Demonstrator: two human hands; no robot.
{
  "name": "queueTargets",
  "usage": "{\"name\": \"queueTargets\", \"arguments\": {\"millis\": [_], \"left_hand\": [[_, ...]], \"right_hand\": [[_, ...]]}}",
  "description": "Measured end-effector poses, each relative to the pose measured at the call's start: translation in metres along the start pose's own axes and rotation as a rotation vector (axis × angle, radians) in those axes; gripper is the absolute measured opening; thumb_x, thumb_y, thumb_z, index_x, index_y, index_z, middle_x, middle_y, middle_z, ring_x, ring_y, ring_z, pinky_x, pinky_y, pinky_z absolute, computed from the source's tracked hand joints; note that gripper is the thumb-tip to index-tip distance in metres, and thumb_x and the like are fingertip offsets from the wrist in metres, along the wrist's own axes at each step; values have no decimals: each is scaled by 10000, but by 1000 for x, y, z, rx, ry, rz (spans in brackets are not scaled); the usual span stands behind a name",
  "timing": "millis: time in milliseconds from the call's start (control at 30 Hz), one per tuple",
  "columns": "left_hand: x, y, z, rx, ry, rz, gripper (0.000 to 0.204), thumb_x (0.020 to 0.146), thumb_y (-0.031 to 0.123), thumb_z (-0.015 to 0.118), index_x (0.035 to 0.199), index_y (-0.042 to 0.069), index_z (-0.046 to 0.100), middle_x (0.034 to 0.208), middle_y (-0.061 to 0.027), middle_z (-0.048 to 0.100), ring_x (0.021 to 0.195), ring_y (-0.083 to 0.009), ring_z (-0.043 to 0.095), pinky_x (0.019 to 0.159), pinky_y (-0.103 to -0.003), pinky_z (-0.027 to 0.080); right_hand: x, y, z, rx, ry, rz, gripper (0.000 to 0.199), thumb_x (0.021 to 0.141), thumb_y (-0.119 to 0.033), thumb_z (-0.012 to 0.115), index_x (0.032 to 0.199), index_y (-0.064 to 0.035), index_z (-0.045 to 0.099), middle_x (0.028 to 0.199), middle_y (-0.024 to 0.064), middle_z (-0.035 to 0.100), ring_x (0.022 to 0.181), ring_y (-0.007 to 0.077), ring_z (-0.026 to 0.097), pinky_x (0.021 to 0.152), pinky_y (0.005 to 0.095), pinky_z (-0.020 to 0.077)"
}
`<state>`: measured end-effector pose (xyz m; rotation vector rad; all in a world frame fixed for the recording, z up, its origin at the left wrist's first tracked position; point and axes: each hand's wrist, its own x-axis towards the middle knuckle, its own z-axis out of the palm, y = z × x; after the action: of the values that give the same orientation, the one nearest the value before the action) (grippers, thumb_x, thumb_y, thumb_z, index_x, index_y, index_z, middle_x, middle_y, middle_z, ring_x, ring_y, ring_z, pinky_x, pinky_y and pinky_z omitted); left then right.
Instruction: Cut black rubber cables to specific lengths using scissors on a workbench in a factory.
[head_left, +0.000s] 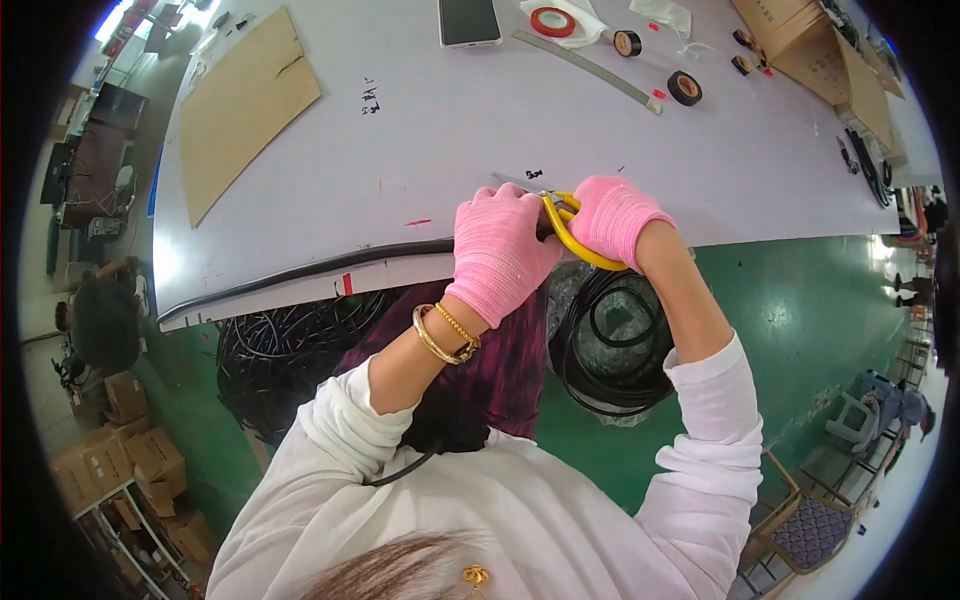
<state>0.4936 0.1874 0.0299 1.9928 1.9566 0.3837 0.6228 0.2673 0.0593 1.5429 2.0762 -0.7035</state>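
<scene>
A long black cable or tube point(330, 262) lies along the table's front edge, from the left corner to my left hand. My left hand point(498, 240), in a pink knit glove, is closed around its right end. My right hand point(610, 218), also gloved in pink, grips yellow-handled scissors point(562, 232). Their blades point up and left, just beyond the left hand's fingers and partly hidden by them. Whether the blades touch the cable cannot be made out. The two hands are close together at the table edge.
On the white table point(350, 190) are a cardboard sheet point(245, 115), a phone point(469, 22), a steel ruler point(590, 68), a red tape roll point(552, 21), black tape rolls and an open carton point(815, 60). Below the edge lie a black coil point(570, 375) and a heap of black pieces point(270, 360).
</scene>
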Motion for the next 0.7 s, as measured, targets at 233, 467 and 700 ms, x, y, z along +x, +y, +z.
{"name": "queueTargets", "arguments": {"millis": [233,467,700], "left_hand": [[-2,4,3,28,11,-22,315,732,315,705,913,64,651,948,-118,621,927,-297,597,793,-421,476],[1,5,-1,9,-22,-6,297,751,371,705,870,101,672,940,-105,619,919,-296,597,797,-419,471],[-4,-20,-5,-164,-68,174,157,792,233,640,837,85,665,836,-106,625,841,-291,613,747,-409,487]], "right_hand": [[0,8,9,53,65,-46,365,796,-368,646,946,-43,718,953,202,691,909,352,672,794,416,539],[-21,28,34,330,310,-195,294,836,-269,664,964,-10,603,901,214,650,859,399,621,721,414,504],[-65,21,68,980,784,-214,166,868,-127,645,947,0,574,795,109,637,714,228,611,671,339,488]]}}
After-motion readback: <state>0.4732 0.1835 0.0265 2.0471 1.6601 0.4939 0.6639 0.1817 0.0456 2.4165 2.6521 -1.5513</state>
